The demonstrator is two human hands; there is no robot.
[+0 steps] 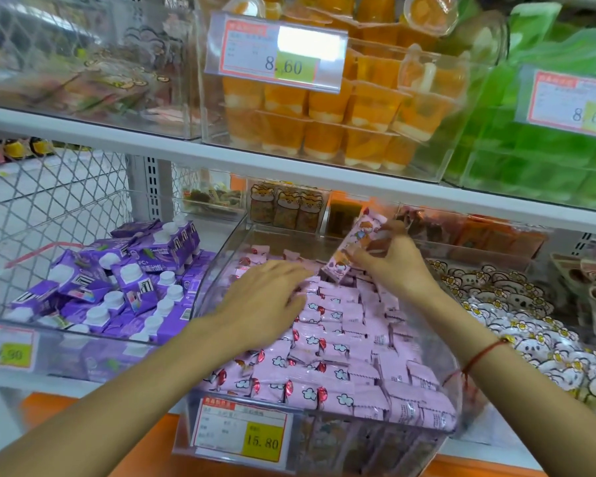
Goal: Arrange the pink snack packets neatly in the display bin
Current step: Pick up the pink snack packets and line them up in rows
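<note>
I'm mid-arranging: my right hand [391, 261] pinches one packet [353, 247] in its fingers, tilted over the bin [437, 342] at 1 o'clock. My left hand [267, 297] presses flat, fingers straight, on the rows [338, 342]. Next, I judge, slot it into the back gap.

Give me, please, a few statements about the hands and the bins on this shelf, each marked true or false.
1. The right hand holds a pink packet above the bin. True.
2. The left hand holds a purple carton. False: it rests flat on the pink packets.
3. The pink bin's price tag reads 15.80. True.
4. The purple cartons lie right of the pink bin. False: they lie to its left.
</note>
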